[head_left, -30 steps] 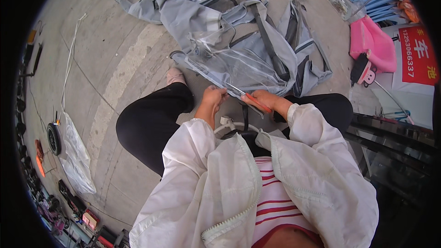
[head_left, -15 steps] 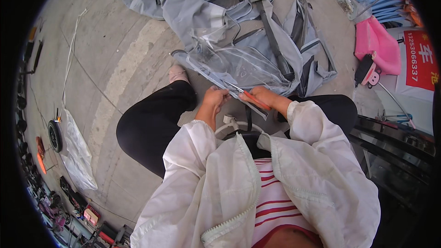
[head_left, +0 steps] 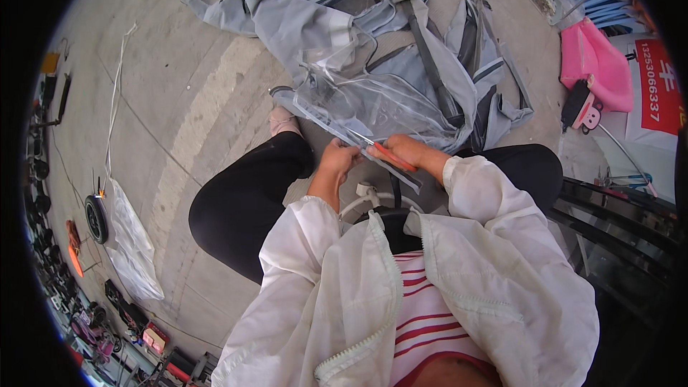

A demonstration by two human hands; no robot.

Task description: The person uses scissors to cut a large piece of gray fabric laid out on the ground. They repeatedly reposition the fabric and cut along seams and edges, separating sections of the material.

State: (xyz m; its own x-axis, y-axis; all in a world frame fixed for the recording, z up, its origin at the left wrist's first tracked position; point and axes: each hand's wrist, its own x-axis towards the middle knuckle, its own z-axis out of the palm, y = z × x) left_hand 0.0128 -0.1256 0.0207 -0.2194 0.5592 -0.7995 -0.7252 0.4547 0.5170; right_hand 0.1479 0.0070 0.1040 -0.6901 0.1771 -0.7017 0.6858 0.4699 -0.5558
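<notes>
A large grey fabric cover with dark trim lies crumpled on the floor before me, and its clear plastic window reaches toward my lap. My left hand pinches the grey-edged border of the plastic, fingers closed. Beside it, my right hand is wrapped round orange-handled scissors. The metal blades point up and left and lie at the plastic border, just above my left hand. A narrow grey strip hangs below the scissors. Exactly where the blades meet the sheet is hard to make out.
My knees flank the work. To the left, a small black wheel lies near a white plastic sheet. At right are a pink seat-shaped thing, a monkey-face pouch and a red sign. Assorted parts line the left rim.
The view has shifted slightly, so the surroundings sit a little differently. Both hands keep their hold on the plastic border and the scissors, which have barely moved.
</notes>
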